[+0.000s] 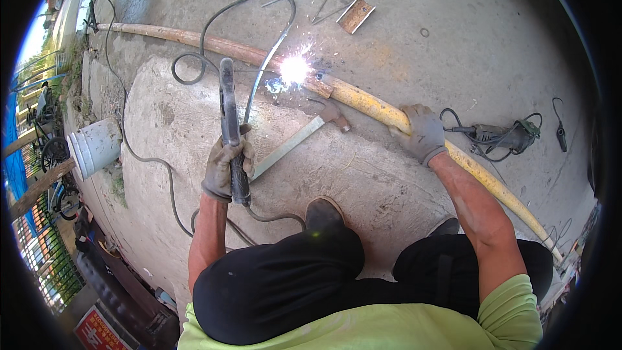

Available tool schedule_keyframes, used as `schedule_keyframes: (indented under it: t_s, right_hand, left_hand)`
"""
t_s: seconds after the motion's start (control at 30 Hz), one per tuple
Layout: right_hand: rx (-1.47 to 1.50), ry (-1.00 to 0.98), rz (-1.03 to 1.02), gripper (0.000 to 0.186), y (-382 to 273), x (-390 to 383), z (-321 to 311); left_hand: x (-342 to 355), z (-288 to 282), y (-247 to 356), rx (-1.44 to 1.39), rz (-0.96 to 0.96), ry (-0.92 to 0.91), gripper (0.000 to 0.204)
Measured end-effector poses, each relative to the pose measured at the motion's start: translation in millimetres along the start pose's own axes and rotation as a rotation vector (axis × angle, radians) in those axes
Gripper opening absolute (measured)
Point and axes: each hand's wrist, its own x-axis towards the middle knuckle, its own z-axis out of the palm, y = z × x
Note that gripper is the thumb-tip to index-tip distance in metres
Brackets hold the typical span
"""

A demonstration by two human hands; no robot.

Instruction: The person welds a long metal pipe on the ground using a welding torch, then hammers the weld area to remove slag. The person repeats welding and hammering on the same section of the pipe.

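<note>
Welding in hand, by my judgement: joining two lengths of pipe laid across the concrete floor (447, 52).

Item: yellow pipe (363, 102), paint worn, running down to the right; my gloved right hand (421, 131) is closed around it.
Item: rusty pipe (240, 50), running off to the upper left; its end meets the yellow one near the arc. Whether one sits inside the other I cannot tell.
Item: black electrode holder (229, 110), upper end pointing away from me, gripped in my gloved left hand (227, 167); a thin rod (258, 70) reaches from it toward the glare.
Item: welding arc (295, 69), bright, sparking, hiding the seam.
Called for, I judge: left hand steady, rod fed evenly along the seam; right hand firm against any roll of the pipe.

Containers: one white bucket (94, 148), far left, beside the floor's edge; contents not visible to me.
</note>
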Motion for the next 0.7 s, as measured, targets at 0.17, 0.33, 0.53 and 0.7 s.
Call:
schedule_keyframes:
  t_s: [0.17,0.33,0.53,0.7]
  right_hand:
    - [0.0,0.015,-0.014,0.058,2.0,-0.3,3.7]
    - [-0.007,-0.001,-0.004,0.059,1.3,-0.7,2.7]
    - [-0.012,-0.028,0.006,0.059,0.4,0.0,0.3]
    - [-0.006,-0.011,-0.005,0.059,1.5,-0.6,1.3]
  left_hand:
    - [-0.3,0.1,-0.7,-0.005,0.0,0.006,0.061]
    - [-4.4,8.8,3.4,0.023,-0.023,0.048,0.061]
    - [-4.3,13.2,5.2,0.048,-0.018,0.052,0.063]
    - [-2.8,12.4,4.2,0.062,-0.011,0.034,0.065]
